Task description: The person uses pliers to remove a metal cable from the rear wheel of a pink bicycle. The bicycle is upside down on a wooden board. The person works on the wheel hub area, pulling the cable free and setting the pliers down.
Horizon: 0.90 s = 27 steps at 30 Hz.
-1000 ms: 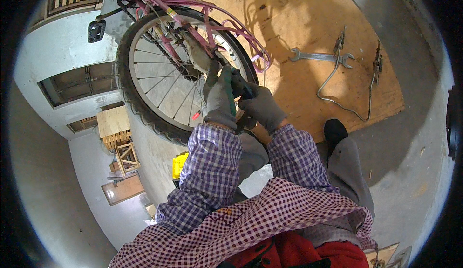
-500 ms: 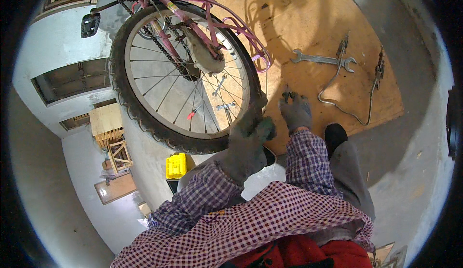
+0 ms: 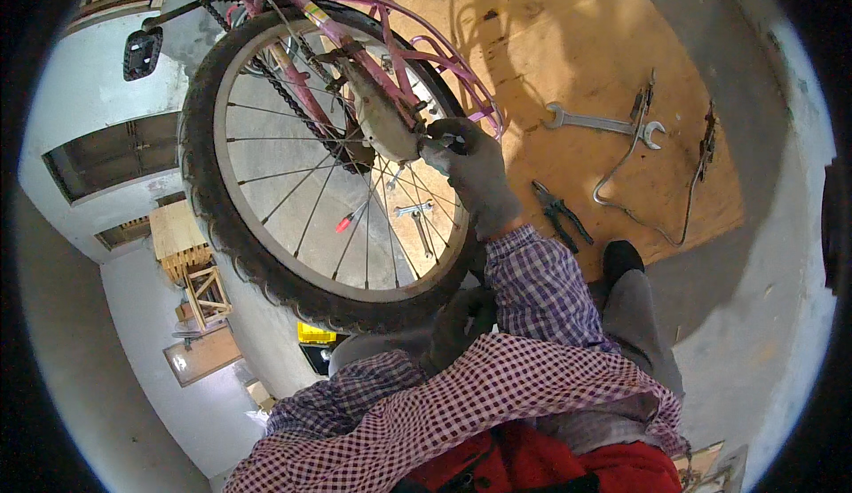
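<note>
Pink frame at left, a bicycle (image 3: 373, 64) shows its spoked rear wheel (image 3: 257, 271). Below the tyre, near the lap, the person's gloved left hand (image 3: 454, 326) is partly hidden, its fingers' state impossible to tell. The gloved right hand (image 3: 475, 165) bends its fingers at the end of the grey hub cover (image 3: 382, 120); whether they grip is unclear. Farther right, pliers (image 3: 554, 208), a wrench (image 3: 596, 123) and a cable (image 3: 596, 191) lie on a wooden board (image 3: 612, 40).

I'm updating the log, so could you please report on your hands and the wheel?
Right hand at grey cover, grip unclear; left hand low beside tyre. Rear wheel in pink frame. Pliers on board, right of wheel.
</note>
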{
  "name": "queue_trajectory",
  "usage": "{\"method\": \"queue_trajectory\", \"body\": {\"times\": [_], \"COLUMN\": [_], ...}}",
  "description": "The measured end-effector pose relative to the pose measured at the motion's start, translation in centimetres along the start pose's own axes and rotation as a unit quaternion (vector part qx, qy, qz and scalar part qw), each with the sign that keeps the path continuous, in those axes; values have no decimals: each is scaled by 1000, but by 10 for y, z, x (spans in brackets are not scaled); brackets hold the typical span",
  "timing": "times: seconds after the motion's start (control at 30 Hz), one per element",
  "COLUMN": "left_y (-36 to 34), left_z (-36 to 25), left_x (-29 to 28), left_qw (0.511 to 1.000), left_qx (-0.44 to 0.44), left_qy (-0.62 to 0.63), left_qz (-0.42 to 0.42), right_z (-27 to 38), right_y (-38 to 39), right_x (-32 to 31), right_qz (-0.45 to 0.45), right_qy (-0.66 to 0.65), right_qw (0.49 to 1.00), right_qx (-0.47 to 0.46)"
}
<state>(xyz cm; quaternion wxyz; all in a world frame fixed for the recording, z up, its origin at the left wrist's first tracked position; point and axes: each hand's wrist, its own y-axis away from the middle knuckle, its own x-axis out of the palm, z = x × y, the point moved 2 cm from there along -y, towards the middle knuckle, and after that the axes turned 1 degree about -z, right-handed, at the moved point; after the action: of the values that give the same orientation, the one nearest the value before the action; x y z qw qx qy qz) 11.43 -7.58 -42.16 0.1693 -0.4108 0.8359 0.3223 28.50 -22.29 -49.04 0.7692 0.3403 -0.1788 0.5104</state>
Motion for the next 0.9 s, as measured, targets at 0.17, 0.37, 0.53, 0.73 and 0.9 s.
{"method": "queue_trajectory", "body": {"times": [0.17, 0.37, 0.53, 0.73, 0.9], "left_y": [-9, -19, -23, -29, -32], "left_z": [14, 16, 15, 15, 14], "left_x": [2, 3, 7, 13, 13], "left_qw": [1000, 999, 999, 998, 998], "left_qx": [-10, -19, -24, -21, -18], "left_qy": [3, 7, 6, 9, 9], "left_qz": [24, 40, 44, 52, 55], "right_z": [3, 21, 26, 19, 13], "right_y": [-2, 2, 5, 3, 6], "right_x": [5, 16, 18, 18, 19], "right_qz": [20, -7, -23, -23, -59], "right_qy": [-37, -10, -11, 12, 86], "right_qw": [999, 1000, 1000, 999, 993], "right_qx": [-8, 13, 12, 18, -61]}}
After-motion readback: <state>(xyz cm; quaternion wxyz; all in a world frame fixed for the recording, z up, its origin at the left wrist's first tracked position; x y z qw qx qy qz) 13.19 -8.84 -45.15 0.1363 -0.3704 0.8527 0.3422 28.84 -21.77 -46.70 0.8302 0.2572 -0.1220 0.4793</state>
